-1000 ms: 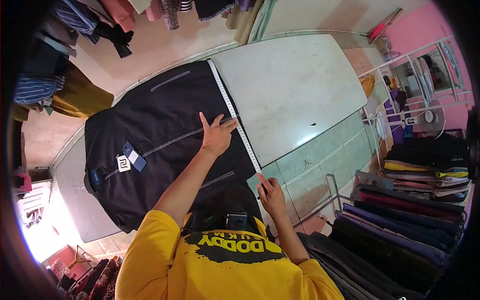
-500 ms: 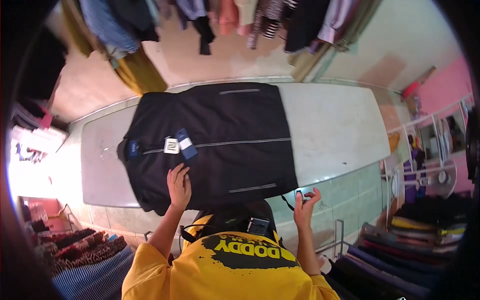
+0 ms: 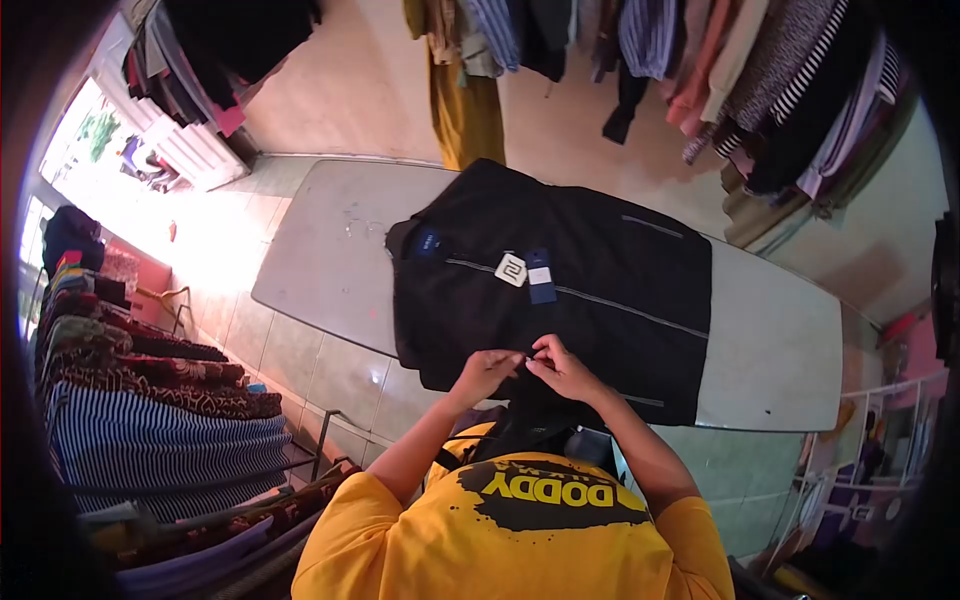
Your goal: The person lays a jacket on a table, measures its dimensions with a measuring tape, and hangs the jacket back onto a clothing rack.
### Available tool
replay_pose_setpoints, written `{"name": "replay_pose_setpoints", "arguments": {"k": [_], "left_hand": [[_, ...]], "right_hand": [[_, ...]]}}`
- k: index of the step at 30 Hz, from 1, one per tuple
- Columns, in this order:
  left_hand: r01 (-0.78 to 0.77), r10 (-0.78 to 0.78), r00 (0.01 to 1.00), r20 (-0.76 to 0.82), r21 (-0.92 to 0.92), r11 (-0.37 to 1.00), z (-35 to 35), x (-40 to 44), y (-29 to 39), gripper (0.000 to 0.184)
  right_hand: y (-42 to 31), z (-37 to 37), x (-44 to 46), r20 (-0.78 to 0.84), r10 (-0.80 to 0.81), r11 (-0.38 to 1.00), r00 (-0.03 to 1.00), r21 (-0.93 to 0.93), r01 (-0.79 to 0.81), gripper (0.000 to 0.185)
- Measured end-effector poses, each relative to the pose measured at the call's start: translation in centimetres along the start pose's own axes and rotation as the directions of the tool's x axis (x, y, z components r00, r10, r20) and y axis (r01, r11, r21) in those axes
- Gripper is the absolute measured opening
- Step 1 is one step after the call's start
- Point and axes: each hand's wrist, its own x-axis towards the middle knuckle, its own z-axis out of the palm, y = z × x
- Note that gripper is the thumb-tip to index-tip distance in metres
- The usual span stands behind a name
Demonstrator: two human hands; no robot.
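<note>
A black jacket (image 3: 620, 345) lies spread on the long grey-white table, its collar toward the left and a pale zip line along its middle. A white square tag (image 3: 511, 268) and a dark blue hang tag (image 3: 541, 290) rest on its front. Over the jacket's near edge, my left hand (image 3: 488, 376) and my right hand (image 3: 566, 371) meet with fingertips almost touching. Both are closed in a pinch. Something small and dark seems to be between them, too small to name.
The table (image 3: 330, 255) has rounded, tapering ends. Clothes (image 3: 650, 40) hang along the far wall. Folded and striped garments (image 3: 160, 440) fill a rack at the left, near a bright doorway (image 3: 130, 150). White metal shelving (image 3: 870, 430) stands at the right.
My left hand has lifted off the jacket, where it lay flat. My right hand has come in from beyond the hem to meet it. The view has turned left.
</note>
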Motion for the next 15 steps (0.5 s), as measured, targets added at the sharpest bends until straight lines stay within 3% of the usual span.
{"name": "replay_pose_setpoints", "arguments": {"k": [1, 4, 8, 10, 12, 13, 15], "left_hand": [[0.171, -0.148, 0.982, 0.114, -0.232, 0.958, -0.2, 0.1, -0.3, 0.022], [0.221, -0.206, 0.975, 0.079, -0.391, 0.894, -0.7, 0.2, -0.6, 0.019], [0.238, -0.229, 0.971, 0.065, -0.288, 0.928, -0.8, 0.8, -1.2, 0.011], [-0.059, 0.065, 0.978, -0.197, 0.036, 0.998, -1.6, 1.7, -2.7, 0.008], [-0.072, 0.141, 0.813, -0.565, 0.143, 0.987, -4.7, 2.9, -3.6, 0.004], [-0.066, 0.279, 0.671, -0.687, 0.32, 0.945, -7.1, 3.9, -5.1, 0.007], [0.207, 0.202, 0.564, -0.801, 0.374, 0.904, -11.6, 4.7, -6.3, 0.017]], "right_hand": [[-0.1, 0.3, 0.7, 0.05, 0.004, 0.999, 0.999, -0.048, -0.002, 0.029], [0.3, 0.7, 2.1, 0.079, 0.004, 0.998, 0.997, -0.061, 0.001, 0.028], [-1.0, 0.2, 2.2, 0.142, 0.04, 0.999, 0.989, -0.034, -0.035, 0.028], [-0.6, -0.7, 1.5, 0.062, -0.002, 0.994, 0.998, -0.112, 0.009, 0.027], [0.2, -2.3, 0.0, -0.084, -0.03, 0.971, 0.996, -0.238, 0.009, 0.024], [0.8, -3.5, -0.9, -0.151, -0.015, 0.959, 0.988, -0.28, -0.028, 0.022], [3.2, -5.9, -2.8, -0.243, 0.017, 0.943, 0.97, -0.32, -0.097, 0.019]]}}
